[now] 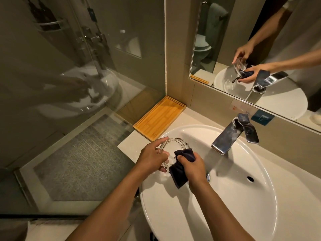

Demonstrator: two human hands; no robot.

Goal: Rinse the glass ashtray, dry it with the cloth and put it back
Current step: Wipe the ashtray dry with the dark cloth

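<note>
A round clear glass ashtray [175, 142] is held tilted over the left rim of the white sink [243, 197]. My left hand [152, 156] grips its left edge, thumb under and fingers over the rim. My right hand [192, 166] is closed on a dark navy cloth [180, 168] and presses it against the ashtray's right side. Part of the cloth hangs down below the ashtray. The ashtray's lower edge is hidden by the hand and the cloth.
A chrome faucet [231, 134] stands at the back of the sink; no water runs. A bamboo tray [159, 117] lies in the counter corner to the left. A mirror [260, 49] hangs above. A glass shower wall [78, 66] stands at left.
</note>
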